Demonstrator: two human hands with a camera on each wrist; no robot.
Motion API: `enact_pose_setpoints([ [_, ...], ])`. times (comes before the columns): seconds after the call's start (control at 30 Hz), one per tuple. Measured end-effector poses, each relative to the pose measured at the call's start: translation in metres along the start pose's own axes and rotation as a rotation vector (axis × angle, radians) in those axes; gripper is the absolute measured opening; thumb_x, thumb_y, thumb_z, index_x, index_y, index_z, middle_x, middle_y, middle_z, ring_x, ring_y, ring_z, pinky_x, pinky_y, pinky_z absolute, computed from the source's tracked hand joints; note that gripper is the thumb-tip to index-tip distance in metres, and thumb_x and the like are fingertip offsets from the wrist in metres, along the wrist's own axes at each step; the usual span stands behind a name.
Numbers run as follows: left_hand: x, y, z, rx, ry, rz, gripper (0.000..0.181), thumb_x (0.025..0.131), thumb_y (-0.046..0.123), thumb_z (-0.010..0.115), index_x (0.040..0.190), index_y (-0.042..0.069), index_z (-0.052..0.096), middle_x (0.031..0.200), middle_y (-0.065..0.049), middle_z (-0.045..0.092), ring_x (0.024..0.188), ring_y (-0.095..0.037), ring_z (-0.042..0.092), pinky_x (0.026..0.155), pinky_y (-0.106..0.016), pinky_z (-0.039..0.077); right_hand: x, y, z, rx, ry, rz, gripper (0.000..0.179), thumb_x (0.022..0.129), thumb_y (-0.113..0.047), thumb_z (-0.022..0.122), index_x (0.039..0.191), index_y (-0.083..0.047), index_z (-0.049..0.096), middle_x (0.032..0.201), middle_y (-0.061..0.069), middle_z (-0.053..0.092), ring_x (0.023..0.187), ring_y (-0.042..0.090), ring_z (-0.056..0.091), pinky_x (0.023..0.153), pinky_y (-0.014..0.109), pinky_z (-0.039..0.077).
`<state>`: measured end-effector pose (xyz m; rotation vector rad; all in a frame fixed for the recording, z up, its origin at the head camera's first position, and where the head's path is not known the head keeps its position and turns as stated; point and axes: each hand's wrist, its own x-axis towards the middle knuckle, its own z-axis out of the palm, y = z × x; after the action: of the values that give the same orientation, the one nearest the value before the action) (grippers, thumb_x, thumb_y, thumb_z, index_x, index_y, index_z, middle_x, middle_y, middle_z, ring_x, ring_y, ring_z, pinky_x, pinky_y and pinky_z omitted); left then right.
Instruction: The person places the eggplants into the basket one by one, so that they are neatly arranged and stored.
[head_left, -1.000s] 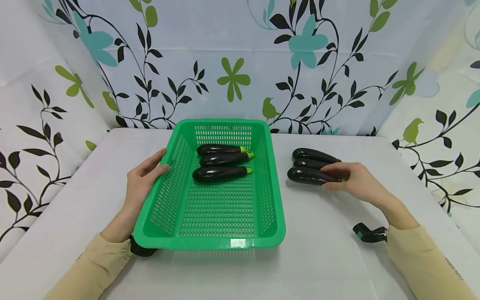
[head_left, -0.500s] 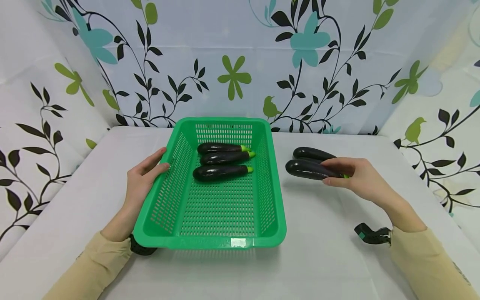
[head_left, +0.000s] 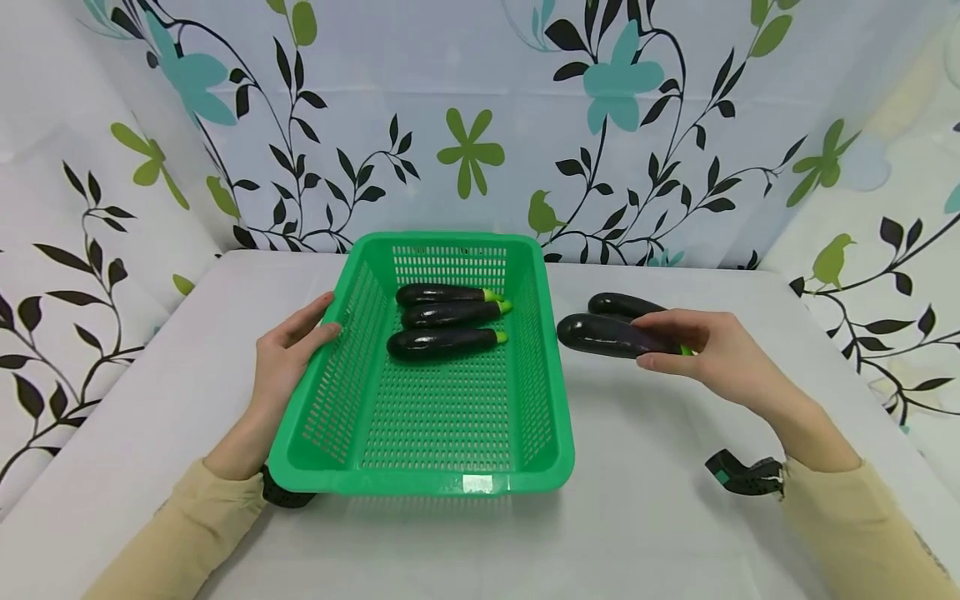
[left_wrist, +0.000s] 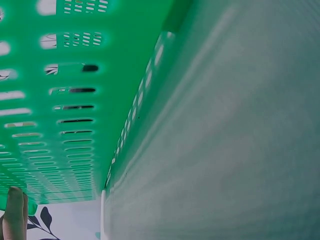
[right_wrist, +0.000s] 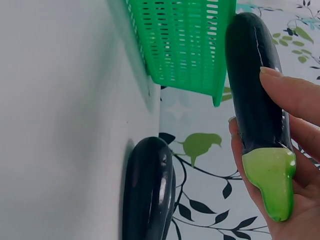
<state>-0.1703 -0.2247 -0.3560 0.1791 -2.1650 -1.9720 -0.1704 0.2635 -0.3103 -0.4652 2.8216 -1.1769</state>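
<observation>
Near the stem end, my right hand (head_left: 712, 354) grips a glossy dark eggplant (head_left: 603, 335) between thumb and fingers, its blunt end close to the right rim of the green basket (head_left: 420, 482). The right wrist view shows this eggplant (right_wrist: 255, 90) raised, its green cap (right_wrist: 272, 175) by the palm. Behind and below it lie further eggplants (right_wrist: 147, 190) on the table, partly overlapped in the head view. My left hand (head_left: 288, 354) holds the basket's left rim, thumb over the edge. Inside the basket, three eggplants (head_left: 446, 343) lie side by side toward the back, green stems pointing right.
A white cloth-covered table (head_left: 645, 500) runs under everything. Behind it hangs a curtain (head_left: 405, 75) printed with leaves, flowers and birds. The basket's perforated side wall (left_wrist: 75, 145) fills much of the left wrist view.
My right hand has lifted the nearest eggplant off the table, and the eggplant has moved left toward the basket rim. The left hand and basket stay in place.
</observation>
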Motion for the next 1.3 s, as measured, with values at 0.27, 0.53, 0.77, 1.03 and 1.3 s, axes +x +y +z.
enact_pose_setpoints([
  [0.27,-0.001,-0.003,0.0,-0.017,-0.006,0.003,0.051,0.093,0.022,0.072,0.142,0.013,0.058,0.134,0.015,0.064,0.136,-0.007,0.049,0.086,-0.009,0.049,0.009,-0.014,0.002,-0.005,-0.035,-0.054,0.044,0.088,-0.033,0.079,0.129,-0.023,0.067,0.117,0.002,0.067,0.099,0.014,0.067,0.08,0.019,0.051],
  [0.53,-0.001,-0.002,0.001,0.016,-0.011,-0.01,0.051,0.095,0.022,0.07,0.144,0.015,0.056,0.144,0.005,0.057,0.137,-0.01,0.048,0.085,-0.01,0.05,0.02,-0.028,0.009,-0.021,-0.055,-0.124,0.041,0.087,-0.03,0.08,0.125,-0.021,0.069,0.111,0.001,0.067,0.092,0.018,0.067,0.077,0.022,0.051],
  [0.77,-0.001,-0.002,0.001,0.01,0.007,-0.008,0.051,0.094,0.021,0.072,0.142,0.014,0.058,0.138,0.01,0.062,0.133,-0.005,0.051,0.086,-0.009,0.049,0.03,-0.04,0.016,-0.001,-0.073,-0.167,0.04,0.087,-0.026,0.08,0.125,-0.018,0.07,0.112,0.002,0.068,0.092,0.017,0.066,0.08,0.022,0.051],
  [1.03,-0.001,-0.003,-0.001,0.01,0.01,-0.017,0.05,0.092,0.023,0.074,0.14,0.017,0.06,0.137,0.012,0.062,0.139,-0.008,0.046,0.089,-0.006,0.045,0.046,-0.059,0.022,0.027,-0.118,-0.245,0.037,0.086,-0.02,0.081,0.121,-0.015,0.071,0.112,0.001,0.07,0.091,0.017,0.066,0.078,0.023,0.054],
  [1.3,-0.001,-0.002,0.0,0.001,0.008,-0.007,0.049,0.092,0.022,0.074,0.139,0.018,0.062,0.136,0.013,0.062,0.133,-0.003,0.051,0.089,-0.006,0.045,0.057,-0.086,0.032,-0.047,-0.144,-0.312,0.036,0.086,-0.02,0.081,0.121,-0.014,0.071,0.111,0.0,0.071,0.087,0.016,0.063,0.073,0.028,0.053],
])
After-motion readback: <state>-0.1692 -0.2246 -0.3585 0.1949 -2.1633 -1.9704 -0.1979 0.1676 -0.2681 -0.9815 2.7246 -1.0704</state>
